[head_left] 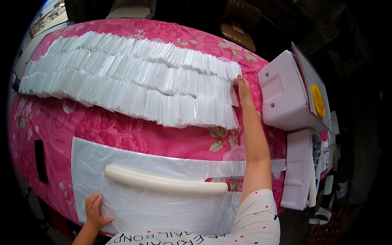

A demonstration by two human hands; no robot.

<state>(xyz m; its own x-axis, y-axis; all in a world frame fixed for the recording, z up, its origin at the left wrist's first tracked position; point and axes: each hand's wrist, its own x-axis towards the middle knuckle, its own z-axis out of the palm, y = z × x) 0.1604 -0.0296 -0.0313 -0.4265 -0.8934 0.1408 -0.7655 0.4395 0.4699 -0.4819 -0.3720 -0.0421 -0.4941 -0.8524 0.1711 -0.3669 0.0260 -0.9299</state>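
Three long rows of thin white folded pieces (134, 77), packed on edge, run across a pink flowered cloth. At the right end of these rows, my right hand (244, 89) has its fingers closed at the edge of an end piece; its fingertips are partly hidden. Close to me lies a translucent plastic sheet (151, 220), spread flat. My left hand (95, 212) rests on its left edge, thumb and fingers apart, holding nothing. Across the sheet lies a cream-white roller or tube (163, 181), touched by neither hand.
The pink tablecloth (53, 130) covers the table. A black strip (41, 161) lies at the left. To the right stand a white foam box (281, 92) with a yellow round item (317, 101) against it, and a second white box (297, 169) nearer me. A brown seat (237, 36) is beyond.
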